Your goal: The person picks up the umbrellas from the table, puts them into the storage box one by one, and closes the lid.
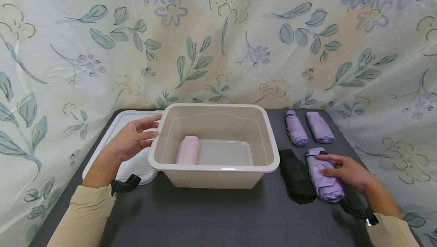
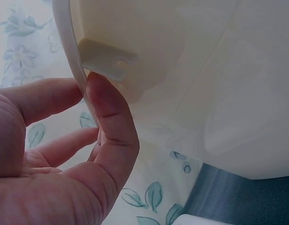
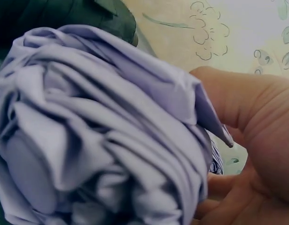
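A beige plastic bin [image 1: 218, 178] stands on the dark table, with a pale pink rolled bundle [image 1: 189, 150] lying inside at its left. At the bin's left rim, my left hand [image 1: 131, 140] pinches the edge; thumb and fingers meet across it in the left wrist view, below a notched tab [image 2: 107, 61]. My right hand [image 1: 348, 173] grips a rolled lavender cloth bundle [image 1: 322, 184] on the right of the table. The bundle's coiled folded end [image 3: 102, 136] fills much of the right wrist view, hiding some fingertips.
Beside the gripped bundle lies a rolled black cloth bundle [image 1: 296, 178]. Behind are two more lavender rolls, one [image 1: 296, 128] nearer the bin and another [image 1: 319, 127] farther right. A white lid [image 1: 119, 140] lies left of the bin. Floral curtain [image 1: 218, 49] hangs around the table.
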A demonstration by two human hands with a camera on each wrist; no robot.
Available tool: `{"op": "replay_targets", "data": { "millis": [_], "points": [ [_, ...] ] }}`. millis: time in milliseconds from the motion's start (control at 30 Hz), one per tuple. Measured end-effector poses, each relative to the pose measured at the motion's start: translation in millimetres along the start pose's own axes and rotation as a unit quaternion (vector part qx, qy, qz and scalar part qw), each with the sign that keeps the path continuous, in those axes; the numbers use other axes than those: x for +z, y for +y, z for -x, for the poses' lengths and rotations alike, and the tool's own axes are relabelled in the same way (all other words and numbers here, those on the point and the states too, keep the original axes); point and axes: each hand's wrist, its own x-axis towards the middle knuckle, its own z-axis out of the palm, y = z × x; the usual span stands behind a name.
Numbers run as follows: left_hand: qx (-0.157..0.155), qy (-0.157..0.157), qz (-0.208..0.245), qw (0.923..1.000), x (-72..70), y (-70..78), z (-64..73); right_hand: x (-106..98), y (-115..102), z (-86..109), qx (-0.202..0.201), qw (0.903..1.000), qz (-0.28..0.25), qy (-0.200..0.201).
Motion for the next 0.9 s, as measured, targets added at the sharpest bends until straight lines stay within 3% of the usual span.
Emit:
{"op": "replay_targets", "data": {
  "millis": [367,667,900],
  "points": [
    [-0.001,-0.003,-0.004,1.0,-1.9,0.3,-0.3,4.8,12.1,-3.2,-0.019,0.9987,-0.019,0.044],
    [-0.007,-0.001,-0.008,0.9999,-1.7,3.0,0.0,5.7,21.0,-5.4,-0.016,0.9959,-0.082,0.036],
    [-0.009,-0.003,-0.014,0.9999,-2.0,2.7,-0.8,-1.7,20.7,-3.5,-0.032,0.9848,-0.168,0.027]
  ]
}}
